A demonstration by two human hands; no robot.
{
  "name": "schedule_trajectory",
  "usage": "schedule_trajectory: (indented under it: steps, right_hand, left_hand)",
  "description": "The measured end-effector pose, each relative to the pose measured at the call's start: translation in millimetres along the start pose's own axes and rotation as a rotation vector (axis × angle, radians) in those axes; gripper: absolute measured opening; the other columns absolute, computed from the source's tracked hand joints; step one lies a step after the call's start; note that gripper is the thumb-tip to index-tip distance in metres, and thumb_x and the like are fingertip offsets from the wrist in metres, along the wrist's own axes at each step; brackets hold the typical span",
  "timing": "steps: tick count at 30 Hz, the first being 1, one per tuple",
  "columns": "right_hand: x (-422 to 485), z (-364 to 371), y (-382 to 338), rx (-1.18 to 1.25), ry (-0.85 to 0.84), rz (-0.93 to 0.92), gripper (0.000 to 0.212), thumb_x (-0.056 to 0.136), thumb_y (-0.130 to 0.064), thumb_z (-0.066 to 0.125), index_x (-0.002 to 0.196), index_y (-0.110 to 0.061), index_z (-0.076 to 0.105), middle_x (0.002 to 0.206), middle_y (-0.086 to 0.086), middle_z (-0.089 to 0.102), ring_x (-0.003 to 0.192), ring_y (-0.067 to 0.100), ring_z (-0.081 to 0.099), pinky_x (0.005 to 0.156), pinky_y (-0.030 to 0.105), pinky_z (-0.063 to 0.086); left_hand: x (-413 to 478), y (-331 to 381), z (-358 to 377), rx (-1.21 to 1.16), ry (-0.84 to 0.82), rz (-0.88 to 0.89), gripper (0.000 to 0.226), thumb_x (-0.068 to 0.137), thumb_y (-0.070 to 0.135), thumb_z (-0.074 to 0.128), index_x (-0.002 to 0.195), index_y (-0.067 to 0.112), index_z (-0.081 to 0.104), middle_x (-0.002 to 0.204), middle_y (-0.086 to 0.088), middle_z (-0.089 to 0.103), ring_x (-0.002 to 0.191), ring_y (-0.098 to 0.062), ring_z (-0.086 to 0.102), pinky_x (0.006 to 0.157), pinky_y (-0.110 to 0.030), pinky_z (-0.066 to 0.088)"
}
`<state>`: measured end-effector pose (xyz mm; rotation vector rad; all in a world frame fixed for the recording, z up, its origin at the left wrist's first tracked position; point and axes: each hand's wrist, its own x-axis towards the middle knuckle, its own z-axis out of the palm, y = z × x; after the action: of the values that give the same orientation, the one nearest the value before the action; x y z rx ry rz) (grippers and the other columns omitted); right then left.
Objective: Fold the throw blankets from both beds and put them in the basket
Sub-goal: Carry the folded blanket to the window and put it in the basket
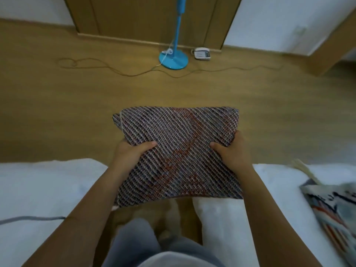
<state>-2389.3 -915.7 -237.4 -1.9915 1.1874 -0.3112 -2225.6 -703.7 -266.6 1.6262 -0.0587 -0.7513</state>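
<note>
A folded woven throw blanket (179,151), dark with light stitches and a reddish pattern, is held flat in front of me between the two beds. My left hand (133,153) grips its left edge, thumb on top. My right hand (231,151) grips its right edge the same way. A second throw blanket (333,205), pale with red, blue and black markings and a tassel fringe, lies unfolded on the right bed. No basket is in view.
A white bed (38,189) is at my left and another white bed (279,182) at my right, with a narrow gap of wooden floor (77,105) between them. A blue fan stand (173,58), a white phone (201,53) and a long cable (115,71) lie ahead near the wooden doors.
</note>
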Motion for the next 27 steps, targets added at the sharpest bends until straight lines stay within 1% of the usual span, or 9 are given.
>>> schedule_trajectory:
  steps: [2,7,10,14,16,19,22,24,27]
  right_hand:
    - [26,-17,10,0.06,0.054,0.068,0.059,0.075,-0.027,0.075,0.123,-0.009,0.045,0.123,0.01,0.058,0.11,0.03,0.056,0.094,0.044,0.047]
    - [96,-43,21,0.145,0.183,0.195,0.056,0.076,-0.027,0.074,0.122,-0.011,0.047,0.113,0.002,0.058,0.101,0.023,0.057,0.08,0.031,0.044]
    - [134,-56,19,0.199,0.287,0.286,0.057,0.077,-0.027,0.074,0.124,-0.011,0.046,0.114,0.002,0.056,0.091,0.013,0.049,0.078,0.028,0.041]
    - [176,-77,17,0.215,0.461,0.345,0.051,0.077,-0.025,0.074,0.121,-0.014,0.05,0.103,-0.006,0.053,0.088,0.008,0.048,0.078,0.024,0.038]
    - [195,-90,21,0.216,0.531,0.399,0.052,0.077,-0.027,0.074,0.121,-0.015,0.05,0.106,-0.006,0.056,0.093,0.011,0.052,0.079,0.025,0.039]
    - [218,-115,37,0.197,0.628,0.505,0.057,0.075,-0.031,0.074,0.124,-0.015,0.047,0.12,0.003,0.06,0.107,0.022,0.056,0.085,0.031,0.043]
    - [240,-148,65,0.2,0.736,0.613,0.058,0.075,-0.032,0.074,0.121,-0.012,0.047,0.12,0.007,0.059,0.107,0.026,0.056,0.084,0.032,0.042]
    - [257,-170,84,0.196,0.772,0.672,0.057,0.075,-0.033,0.074,0.121,-0.012,0.046,0.119,0.009,0.059,0.107,0.028,0.056,0.085,0.033,0.043]
    - [286,-214,117,0.216,0.826,0.722,0.056,0.074,-0.033,0.073,0.12,-0.013,0.047,0.117,0.008,0.059,0.102,0.026,0.056,0.086,0.037,0.046]
  left_hand:
    - [33,16,32,0.042,-0.072,0.02,0.03,0.064,0.031,0.083,0.083,0.039,0.062,0.086,0.025,0.063,0.078,0.001,0.061,0.065,-0.018,0.045]
    - [127,64,103,0.133,-0.265,0.021,0.03,0.064,0.03,0.084,0.083,0.041,0.063,0.088,0.023,0.066,0.082,-0.004,0.064,0.066,-0.02,0.048]
    - [186,98,145,0.2,-0.38,0.038,0.033,0.064,0.032,0.083,0.087,0.041,0.062,0.092,0.022,0.065,0.085,-0.005,0.063,0.067,-0.02,0.047]
    - [250,138,212,0.26,-0.544,0.035,0.037,0.063,0.03,0.084,0.091,0.038,0.061,0.092,0.021,0.064,0.084,-0.004,0.063,0.066,-0.019,0.046]
    - [274,153,252,0.292,-0.62,0.039,0.038,0.065,0.028,0.083,0.094,0.035,0.06,0.091,0.021,0.063,0.082,-0.002,0.062,0.064,-0.018,0.046]
    - [296,165,317,0.324,-0.748,0.03,0.034,0.069,0.023,0.081,0.095,0.032,0.061,0.092,0.018,0.064,0.082,-0.003,0.063,0.064,-0.018,0.047]
    - [313,170,389,0.368,-0.861,0.005,0.036,0.069,0.022,0.08,0.101,0.028,0.062,0.096,0.012,0.066,0.085,-0.007,0.064,0.066,-0.02,0.048]
    - [320,174,438,0.394,-0.921,-0.004,0.039,0.069,0.023,0.081,0.103,0.026,0.063,0.098,0.011,0.067,0.087,-0.008,0.064,0.068,-0.021,0.048]
    - [329,180,519,0.432,-0.982,-0.01,0.038,0.069,0.022,0.081,0.102,0.024,0.062,0.097,0.01,0.066,0.086,-0.009,0.064,0.068,-0.022,0.047]
